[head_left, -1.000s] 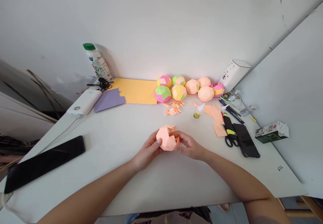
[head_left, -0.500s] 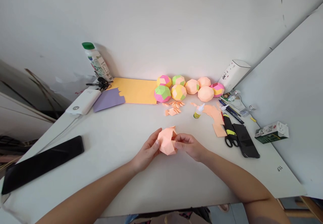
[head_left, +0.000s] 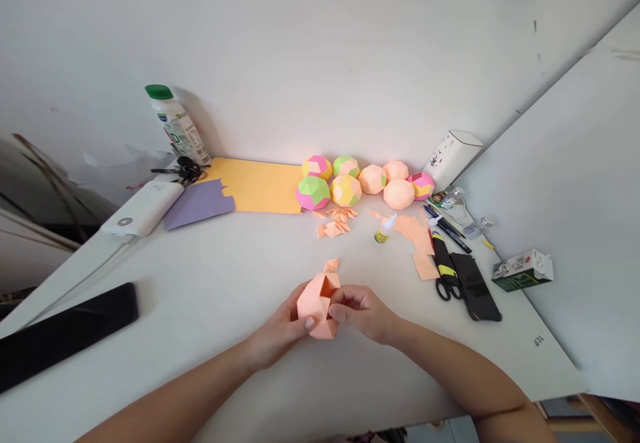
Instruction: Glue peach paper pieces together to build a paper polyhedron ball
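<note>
Paper ball (head_left: 311, 302) turned; left hand (head_left: 280, 328) and right hand (head_left: 369, 314) hold it (fingers (head_left: 297, 294) partly hidden).

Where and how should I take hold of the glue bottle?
Best, I think, around the yellow-labelled body of the glue bottle, from the near side: that wider part sits nearer, and the narrow nozzle points away, toward the far right.

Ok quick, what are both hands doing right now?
Left hand: closed on the side of an unfinished peach paper ball, holding it.
Right hand: closed, pinching the same ball near its opening.
</note>
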Demonstrator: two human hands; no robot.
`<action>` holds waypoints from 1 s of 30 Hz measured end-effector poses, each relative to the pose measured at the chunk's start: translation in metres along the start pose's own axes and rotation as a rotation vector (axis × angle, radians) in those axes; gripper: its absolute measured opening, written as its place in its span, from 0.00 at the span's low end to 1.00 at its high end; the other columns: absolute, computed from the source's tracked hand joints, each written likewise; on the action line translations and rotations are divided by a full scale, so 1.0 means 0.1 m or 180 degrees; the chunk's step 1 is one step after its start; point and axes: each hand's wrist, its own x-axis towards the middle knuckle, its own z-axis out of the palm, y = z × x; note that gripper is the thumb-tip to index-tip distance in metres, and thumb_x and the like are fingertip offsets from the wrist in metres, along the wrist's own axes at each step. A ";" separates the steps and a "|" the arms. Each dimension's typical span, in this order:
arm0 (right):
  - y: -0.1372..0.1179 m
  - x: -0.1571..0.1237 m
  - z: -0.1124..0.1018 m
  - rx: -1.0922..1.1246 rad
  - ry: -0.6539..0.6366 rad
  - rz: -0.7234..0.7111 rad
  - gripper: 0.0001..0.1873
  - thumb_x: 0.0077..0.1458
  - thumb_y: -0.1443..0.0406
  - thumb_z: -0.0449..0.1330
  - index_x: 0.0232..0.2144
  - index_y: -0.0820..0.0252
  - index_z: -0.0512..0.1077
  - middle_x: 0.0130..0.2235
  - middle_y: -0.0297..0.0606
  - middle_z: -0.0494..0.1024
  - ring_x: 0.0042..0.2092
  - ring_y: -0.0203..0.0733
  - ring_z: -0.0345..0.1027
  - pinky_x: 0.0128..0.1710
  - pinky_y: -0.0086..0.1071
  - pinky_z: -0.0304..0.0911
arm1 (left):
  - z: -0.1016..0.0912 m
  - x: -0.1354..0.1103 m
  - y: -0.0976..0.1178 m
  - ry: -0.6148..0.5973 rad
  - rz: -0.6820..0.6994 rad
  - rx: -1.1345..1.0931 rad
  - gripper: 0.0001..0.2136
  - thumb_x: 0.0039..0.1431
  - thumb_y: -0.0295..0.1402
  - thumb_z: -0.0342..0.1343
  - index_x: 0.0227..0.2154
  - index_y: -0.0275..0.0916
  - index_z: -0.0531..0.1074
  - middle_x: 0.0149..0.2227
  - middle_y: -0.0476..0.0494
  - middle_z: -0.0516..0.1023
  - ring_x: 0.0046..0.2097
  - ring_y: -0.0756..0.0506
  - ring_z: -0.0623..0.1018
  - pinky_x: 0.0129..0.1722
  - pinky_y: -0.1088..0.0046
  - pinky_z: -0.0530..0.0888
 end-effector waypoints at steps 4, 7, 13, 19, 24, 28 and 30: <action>-0.22 -0.09 -0.02 -0.0881 -0.0051 -0.0222 0.14 0.55 0.55 0.59 0.32 0.61 0.72 0.33 0.37 0.74 0.35 0.37 0.67 0.35 0.32 0.62 | 0.00 0.00 0.02 -0.0058 -0.0196 -0.0426 0.27 0.56 0.42 0.57 0.57 0.41 0.61 0.48 0.35 0.74 0.47 0.36 0.75 0.47 0.58 0.70; -0.43 -0.12 -0.19 -0.1887 0.0769 -0.0586 0.12 0.58 0.58 0.56 0.29 0.60 0.72 0.33 0.38 0.75 0.36 0.40 0.69 0.36 0.32 0.64 | -0.02 0.02 0.06 -0.0051 -0.0220 -0.0661 0.25 0.57 0.41 0.57 0.57 0.43 0.63 0.50 0.36 0.73 0.49 0.36 0.74 0.49 0.58 0.69; -0.39 0.13 -0.90 -0.2518 0.3778 -0.1519 0.18 0.49 0.61 0.58 0.42 0.59 0.63 0.41 0.42 0.70 0.42 0.44 0.67 0.40 0.39 0.67 | 0.00 0.03 0.19 -0.0127 -0.0321 -0.0762 0.28 0.58 0.40 0.56 0.61 0.47 0.56 0.52 0.38 0.72 0.50 0.38 0.73 0.50 0.60 0.69; 0.03 0.40 -1.28 -0.2297 0.2984 -0.0890 0.33 0.47 0.61 0.61 0.54 0.60 0.55 0.55 0.53 0.65 0.56 0.50 0.61 0.54 0.48 0.60 | 0.00 0.05 0.23 -0.0111 -0.0232 -0.0875 0.26 0.59 0.39 0.56 0.60 0.48 0.59 0.51 0.40 0.72 0.49 0.41 0.73 0.47 0.67 0.71; -0.07 0.36 -1.23 -0.2388 0.2597 -0.0991 0.21 0.53 0.59 0.58 0.47 0.61 0.64 0.45 0.45 0.73 0.46 0.46 0.68 0.50 0.45 0.63 | -0.06 0.06 0.16 -0.0072 -0.0183 -0.0761 0.24 0.59 0.40 0.55 0.58 0.46 0.61 0.52 0.39 0.70 0.46 0.42 0.74 0.42 0.68 0.72; -0.45 0.09 -0.87 -0.3162 0.1621 -0.1460 0.22 0.55 0.64 0.58 0.52 0.59 0.63 0.48 0.45 0.71 0.48 0.46 0.67 0.49 0.42 0.64 | -0.10 0.06 0.12 0.0022 -0.0212 -0.0537 0.26 0.58 0.41 0.56 0.58 0.46 0.59 0.54 0.38 0.67 0.45 0.41 0.73 0.40 0.67 0.71; -0.63 -0.08 -0.66 -0.3522 0.1024 -0.1684 0.23 0.54 0.68 0.59 0.53 0.57 0.63 0.49 0.46 0.70 0.49 0.46 0.66 0.47 0.40 0.64 | -0.10 0.06 0.12 0.0029 -0.0207 -0.0492 0.26 0.58 0.42 0.55 0.59 0.46 0.58 0.54 0.38 0.68 0.44 0.42 0.73 0.39 0.68 0.71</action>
